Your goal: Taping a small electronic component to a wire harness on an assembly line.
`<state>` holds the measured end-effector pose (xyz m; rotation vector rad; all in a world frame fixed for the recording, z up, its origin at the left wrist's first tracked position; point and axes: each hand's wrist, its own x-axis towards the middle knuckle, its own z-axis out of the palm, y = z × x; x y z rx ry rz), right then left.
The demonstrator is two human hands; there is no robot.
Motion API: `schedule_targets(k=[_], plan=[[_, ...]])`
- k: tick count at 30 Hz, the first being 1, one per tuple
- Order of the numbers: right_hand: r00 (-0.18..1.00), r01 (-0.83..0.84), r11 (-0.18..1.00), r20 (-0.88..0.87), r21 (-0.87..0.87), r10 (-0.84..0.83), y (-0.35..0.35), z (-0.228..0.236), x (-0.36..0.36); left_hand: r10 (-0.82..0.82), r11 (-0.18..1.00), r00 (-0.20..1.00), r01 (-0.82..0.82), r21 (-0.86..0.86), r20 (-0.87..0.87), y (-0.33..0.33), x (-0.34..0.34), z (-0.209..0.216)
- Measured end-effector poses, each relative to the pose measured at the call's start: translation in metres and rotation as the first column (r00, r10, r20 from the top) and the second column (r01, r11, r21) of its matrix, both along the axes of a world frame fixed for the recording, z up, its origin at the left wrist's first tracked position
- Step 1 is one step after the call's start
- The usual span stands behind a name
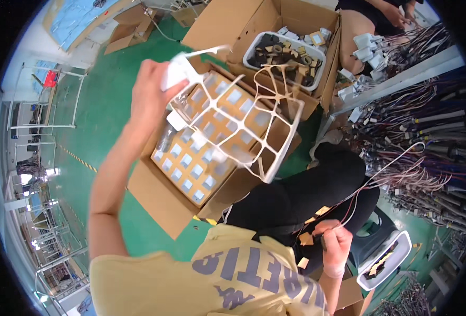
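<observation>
The white lattice sheet (pixel 238 116) hangs limp and stretched over the open cardboard box (pixel 191 174), and to my eye that is where trouble would start — its thin strips look easy to tear, and a sagging corner near the far flap could snag on the box edge or on the squares (pixel 198 168) lying in rows on the brown sheet inside, dragging a few out of line. The left hand (pixel 154 89) is raised high with its fingers folded shut around a bunched white corner of that lattice, so the whole web hangs from one pinch; a slip there would likely drop it onto the rows below. The right hand (pixel 334 243) sits low by the lap, closed in a fist around a dark little part and the end of some thin wires (pixel 380 174) that trail up toward the heap of cable bundles (pixel 427 142) on the right; those wires could catch on the knee or pull taut if the hand moves far. Small tan pieces (pixel 306 238) rest loose on the dark trousers beside that fist and might slide off — a white tray (pixel 385 260) of similar bits sits just beyond
</observation>
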<state>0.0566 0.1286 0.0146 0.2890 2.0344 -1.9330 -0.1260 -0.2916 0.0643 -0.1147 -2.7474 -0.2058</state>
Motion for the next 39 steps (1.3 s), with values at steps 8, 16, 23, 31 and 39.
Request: schedule_targets(k=[8,16,23,31,39], plan=[[0.968,-0.136,0.987,-0.226,-0.089,0.113,-0.024,0.008,-0.020,0.060,0.997,0.997,-0.057,0.059,-0.049,-0.017,0.017,0.039],[0.845,-0.347,0.937,-0.448,-0.045,0.291,-0.082,0.055,-0.080,-0.297,0.949,0.947,0.279,-0.145,-0.121,0.022,0.013,-0.021],[0.793,-0.485,0.872,-0.451,-0.058,0.411,-0.117,0.046,-0.088,-0.222,0.974,0.968,0.225,0.007,-0.114,0.029,-0.083,-0.074],[0.713,-0.479,0.876,-0.556,0.059,0.428,-0.180,0.002,-0.130,0.080,0.992,0.947,-0.043,-0.122,0.311,0.049,-0.130,-0.098],[0.828,-0.050,0.919,-0.498,0.392,0.258,-0.208,-0.088,-0.209,0.016,1.000,0.912,-0.007,-0.023,0.410,0.072,-0.139,-0.091]])
